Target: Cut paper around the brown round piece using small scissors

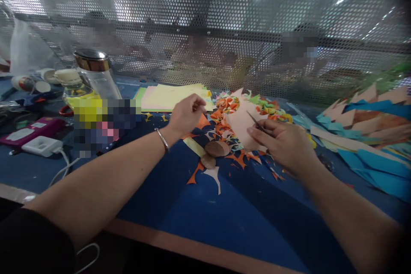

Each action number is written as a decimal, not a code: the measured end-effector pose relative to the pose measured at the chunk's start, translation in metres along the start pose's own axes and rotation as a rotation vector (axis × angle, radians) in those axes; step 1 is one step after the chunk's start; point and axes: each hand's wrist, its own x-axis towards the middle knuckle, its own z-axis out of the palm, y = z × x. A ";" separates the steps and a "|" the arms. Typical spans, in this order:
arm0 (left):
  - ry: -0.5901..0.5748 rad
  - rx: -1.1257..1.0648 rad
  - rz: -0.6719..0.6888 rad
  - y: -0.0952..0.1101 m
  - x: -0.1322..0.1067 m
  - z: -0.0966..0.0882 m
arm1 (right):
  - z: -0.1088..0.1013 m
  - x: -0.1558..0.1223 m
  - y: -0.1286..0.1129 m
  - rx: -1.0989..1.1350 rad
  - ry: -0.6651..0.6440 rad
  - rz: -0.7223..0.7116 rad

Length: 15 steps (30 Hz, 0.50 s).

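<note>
My right hand (285,143) is closed around a pair of scissors (254,119), whose dark pointed blades reach past the fingertips. Behind them, a pale pink paper piece (240,122) lies over a heap of cut scraps; I cannot tell whether my fingers touch it. To the left, my left hand (189,113) has its fingers curled in, beside the front corner of a stack of coloured paper (173,97). Whatever those fingers may hold is hidden. Two round brown pieces (217,149) and an orange paper scrap (194,174) lie between the hands.
Blue and pink cut paper pieces (372,115) are piled at the right. At the left stand a glass bottle (98,77) and a jar of yellow liquid (72,87), near a purple power strip (34,130) with a white charger (41,145). A perforated metal screen (224,21) rises behind.
</note>
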 end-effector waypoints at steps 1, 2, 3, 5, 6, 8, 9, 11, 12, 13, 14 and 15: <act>0.020 0.146 0.022 -0.007 0.005 -0.008 | 0.000 0.001 0.003 -0.029 -0.051 -0.010; 0.007 0.246 0.014 -0.013 0.009 -0.014 | 0.001 0.003 0.007 -0.061 -0.102 -0.026; -0.024 0.311 0.012 -0.018 0.011 -0.018 | 0.001 0.004 0.010 -0.099 -0.149 -0.045; -0.130 0.422 0.008 -0.021 0.011 -0.020 | 0.003 0.006 0.015 -0.187 -0.210 -0.073; -0.183 0.484 0.010 -0.020 0.010 -0.019 | 0.003 0.006 0.016 -0.230 -0.225 -0.076; -0.261 0.635 0.015 -0.017 0.006 -0.014 | 0.004 0.005 0.018 -0.307 -0.230 -0.063; -0.280 0.707 0.016 -0.015 0.005 -0.011 | 0.004 0.005 0.018 -0.340 -0.224 -0.052; -0.290 0.805 0.023 -0.012 0.003 -0.007 | 0.003 0.004 0.018 -0.398 -0.193 -0.032; -0.287 0.829 0.023 -0.011 0.003 -0.006 | 0.003 0.003 0.019 -0.423 -0.172 -0.027; -0.283 0.840 0.019 -0.011 0.003 -0.006 | 0.002 0.003 0.019 -0.445 -0.150 -0.027; -0.279 0.843 0.013 -0.012 0.003 -0.006 | 0.002 0.003 0.019 -0.459 -0.131 -0.036; -0.276 0.839 0.004 -0.012 0.004 -0.006 | 0.002 0.003 0.020 -0.462 -0.113 -0.053</act>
